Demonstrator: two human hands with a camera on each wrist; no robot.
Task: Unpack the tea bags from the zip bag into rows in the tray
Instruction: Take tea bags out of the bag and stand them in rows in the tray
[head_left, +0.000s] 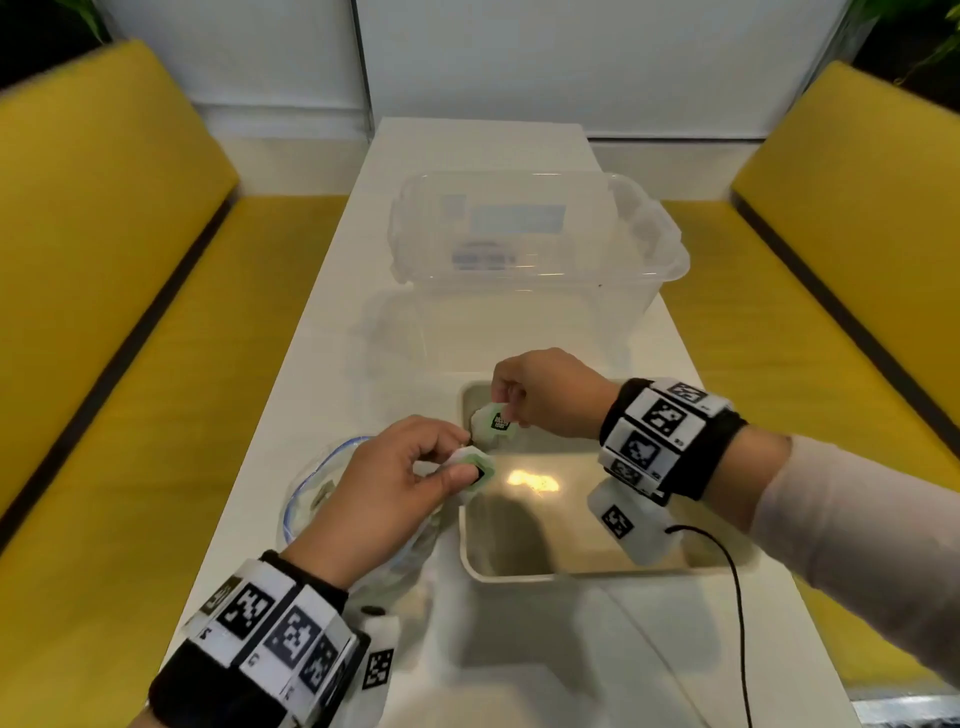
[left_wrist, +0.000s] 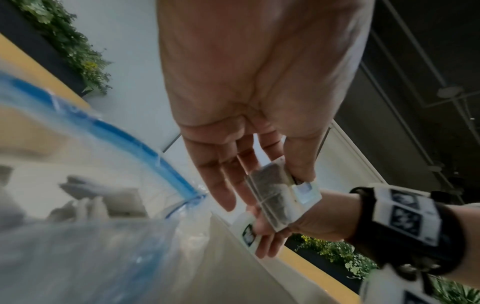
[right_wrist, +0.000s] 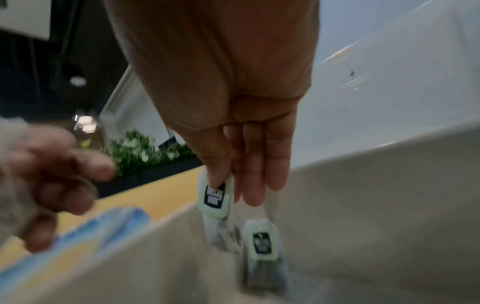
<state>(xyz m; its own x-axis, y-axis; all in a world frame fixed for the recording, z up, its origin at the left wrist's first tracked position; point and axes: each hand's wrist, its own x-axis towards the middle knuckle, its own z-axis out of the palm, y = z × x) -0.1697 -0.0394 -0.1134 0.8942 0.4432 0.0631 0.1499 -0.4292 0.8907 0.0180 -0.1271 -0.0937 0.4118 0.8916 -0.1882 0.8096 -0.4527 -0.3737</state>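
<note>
My left hand (head_left: 460, 465) hovers over the tray's left rim and pinches a tea bag (head_left: 478, 470) with a pale green tag; in the left wrist view that tea bag (left_wrist: 271, 197) lies against the fingers. My right hand (head_left: 506, 410) pinches a second tea bag (head_left: 496, 422) by its tag (right_wrist: 214, 197), and it hangs into the far left corner of the beige tray (head_left: 463, 545). A similar tag shape (right_wrist: 262, 240) shows just below it in that corner; whether it is a reflection I cannot tell. The clear zip bag (head_left: 311, 499) with its blue seal (left_wrist: 130, 139) lies under my left hand.
A large clear plastic tub (head_left: 535, 234) stands on the white table (head_left: 311, 364) beyond the tray. Yellow benches (head_left: 104, 312) run along both sides. A black cable (head_left: 727, 571) trails from my right wrist across the tray's near right corner.
</note>
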